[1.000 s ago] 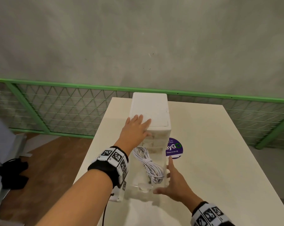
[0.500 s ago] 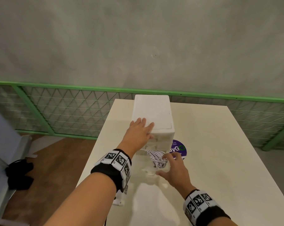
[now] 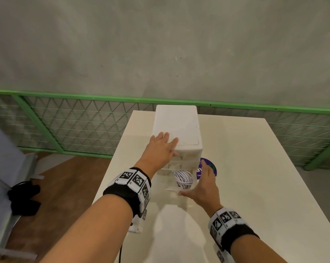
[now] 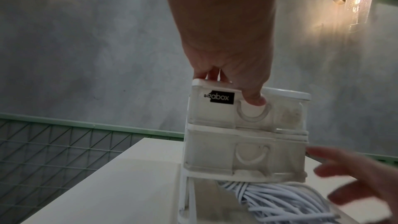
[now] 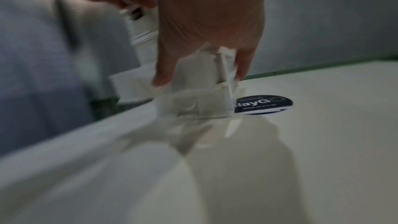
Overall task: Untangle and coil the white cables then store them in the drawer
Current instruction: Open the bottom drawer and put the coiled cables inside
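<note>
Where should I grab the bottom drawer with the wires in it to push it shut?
Probably the bottom drawer's clear front panel, coming from the near side. It sticks out toward you with the coiled white cables inside, and it slides straight back. The right hand is already at that front; the left hand steadies the drawer unit.

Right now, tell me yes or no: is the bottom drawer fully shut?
No: in the head view the bottom drawer sticks out of the drawer unit, with the coiled white cables showing inside it.
</note>
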Motion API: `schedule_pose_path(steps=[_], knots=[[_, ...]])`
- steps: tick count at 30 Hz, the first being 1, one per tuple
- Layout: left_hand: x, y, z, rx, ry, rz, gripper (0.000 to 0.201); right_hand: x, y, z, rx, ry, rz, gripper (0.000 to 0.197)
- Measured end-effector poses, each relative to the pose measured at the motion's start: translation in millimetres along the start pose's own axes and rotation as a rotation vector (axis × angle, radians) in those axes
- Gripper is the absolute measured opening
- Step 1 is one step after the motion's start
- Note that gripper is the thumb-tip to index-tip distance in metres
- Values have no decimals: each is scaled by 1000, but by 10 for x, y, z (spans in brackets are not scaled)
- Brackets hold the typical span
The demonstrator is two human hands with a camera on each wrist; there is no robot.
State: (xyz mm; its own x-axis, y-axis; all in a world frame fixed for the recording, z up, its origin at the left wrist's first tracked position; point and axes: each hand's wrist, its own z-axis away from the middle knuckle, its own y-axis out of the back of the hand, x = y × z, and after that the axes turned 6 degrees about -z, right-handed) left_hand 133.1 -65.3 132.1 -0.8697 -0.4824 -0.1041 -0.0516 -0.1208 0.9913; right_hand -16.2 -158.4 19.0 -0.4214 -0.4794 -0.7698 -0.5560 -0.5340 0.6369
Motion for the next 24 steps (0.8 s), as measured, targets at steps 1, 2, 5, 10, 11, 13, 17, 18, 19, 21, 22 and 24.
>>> schedule_pose_path(steps=[1,2,5,10,11,13,17,18,19,21,22,24], knots=[[-2,2,-3,0,1,3,55,21,-15,33,78,169,111,111],[0,2,-5,-1,2,3,55,51,-45,71,137,348,220,94],[4,16,-8,-9,1,-2,55,110,-158,144,172,654,444,60],[-1,18,-9,-8,-10,-27,55,86,-150,155,88,641,551,52],[-1,14,-12,-6,-11,-34,55,73,-128,144,59,627,562,56],[0,8,-19,-2,-15,-57,55,27,-82,132,20,598,623,59],[-6,-11,-29,2,-23,-69,56,43,-104,97,-31,502,719,56],[-7,-14,-25,3,-23,-72,56,54,-118,94,-66,471,731,59],[-6,-16,-20,1,-22,-77,56,56,-125,104,-91,444,751,62],[-1,-14,-20,-3,-21,-83,56,16,-136,126,-142,398,763,72],[1,-14,-24,-3,-22,-82,56,9,-146,130,-162,391,738,80],[-5,-8,-28,0,-24,-80,56,26,-143,135,-174,373,632,90]])
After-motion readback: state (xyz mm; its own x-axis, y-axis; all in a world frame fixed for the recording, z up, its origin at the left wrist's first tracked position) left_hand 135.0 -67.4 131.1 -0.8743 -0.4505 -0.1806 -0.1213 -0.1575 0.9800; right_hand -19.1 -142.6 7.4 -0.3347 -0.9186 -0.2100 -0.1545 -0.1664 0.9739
